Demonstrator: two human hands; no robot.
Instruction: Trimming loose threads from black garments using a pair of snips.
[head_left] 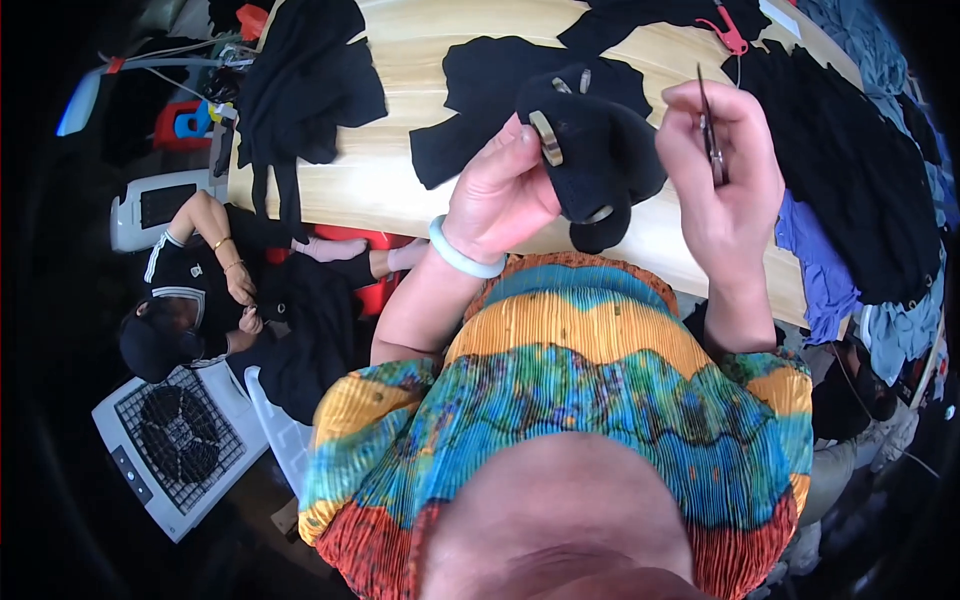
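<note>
Gripping black garment [600, 160] in left hand [500, 190], fingers clamped on the cloth, thumb beside a metal ring [546, 137]. Right hand [722, 170] just right of it, fingers pinched shut on small snips [711, 135], blade up. Both held over wood table [400, 100]; more black cloth [840, 170] piled there.

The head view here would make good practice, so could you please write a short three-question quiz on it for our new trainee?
1. True or false: the left hand grips a black garment.
2. What does the right hand hold? A) small metal snips B) a red hanger C) a pale bangle
3. Where is the pale bangle worn?

Key: 1 true. 2 A. 3 on the left wrist.
</note>
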